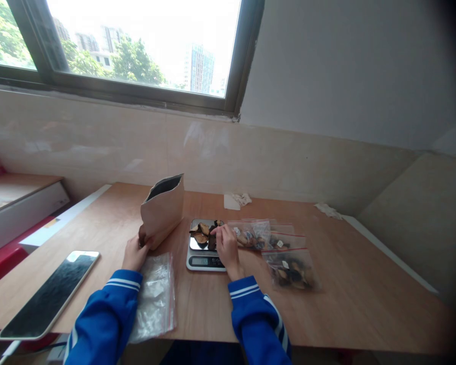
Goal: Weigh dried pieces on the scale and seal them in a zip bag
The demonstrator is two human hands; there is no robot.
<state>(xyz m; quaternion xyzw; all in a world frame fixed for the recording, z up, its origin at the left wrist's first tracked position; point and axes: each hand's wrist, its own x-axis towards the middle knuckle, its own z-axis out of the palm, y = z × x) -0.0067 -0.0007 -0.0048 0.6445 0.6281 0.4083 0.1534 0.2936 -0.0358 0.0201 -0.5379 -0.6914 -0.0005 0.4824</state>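
Observation:
A brown paper bag (162,213) stands on the table with its dark mouth open. My left hand (135,252) is at its lower left corner, fingers closed against it; a small dark brown patch shows by the fingertips, too unclear to name. To the right, a digital kitchen scale (193,268) carries several dried mushroom slices (201,234) on its shiny plate. Over the plate's right side, my right hand (227,247) has its fingertips pinched at a dark dried mushroom slice (212,242). The hand covers part of the scale; its display is too small to read.
Several zip bags of dried mushroom (292,271) lie right of the scale. Clear zip bags (155,296) lie beside my left forearm. A large phone (51,294) with a cable is at the table's left. Crumpled tissue (242,199) lies by the wall.

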